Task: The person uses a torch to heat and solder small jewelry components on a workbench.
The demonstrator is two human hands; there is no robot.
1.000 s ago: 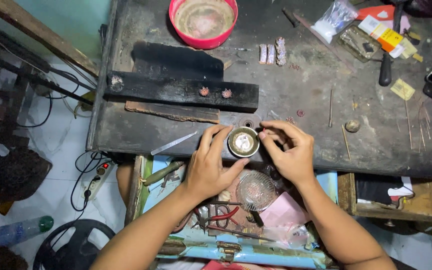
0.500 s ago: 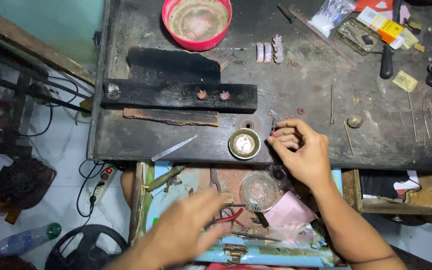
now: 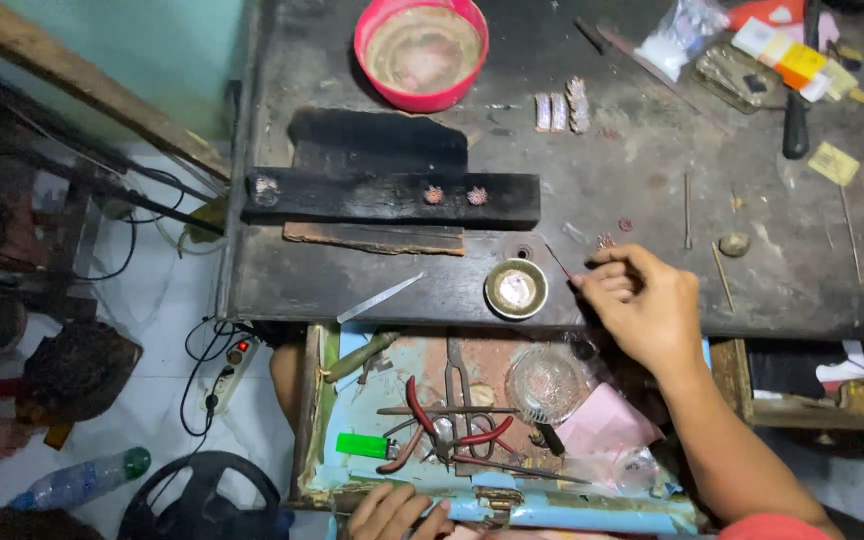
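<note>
I see the left hand (image 3: 392, 512) at the near drawer edge, well below the small round brass bowl (image 3: 516, 288); its grip I cannot tell. Right hand (image 3: 642, 305) just right of that bowl, pinching a thin dark wire (image 3: 558, 262). Pink plastic basin (image 3: 421, 50) far beyond on the dark counter (image 3: 652, 200).

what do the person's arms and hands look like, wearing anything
Both hands are bare: no gloves, and no rings, watch or bracelet in sight. The right hand leads to a forearm bare up to a reddish sleeve edge at the bottom corner of the picture. Of the left hand only the fingers and knuckles show at the bottom edge.
</note>
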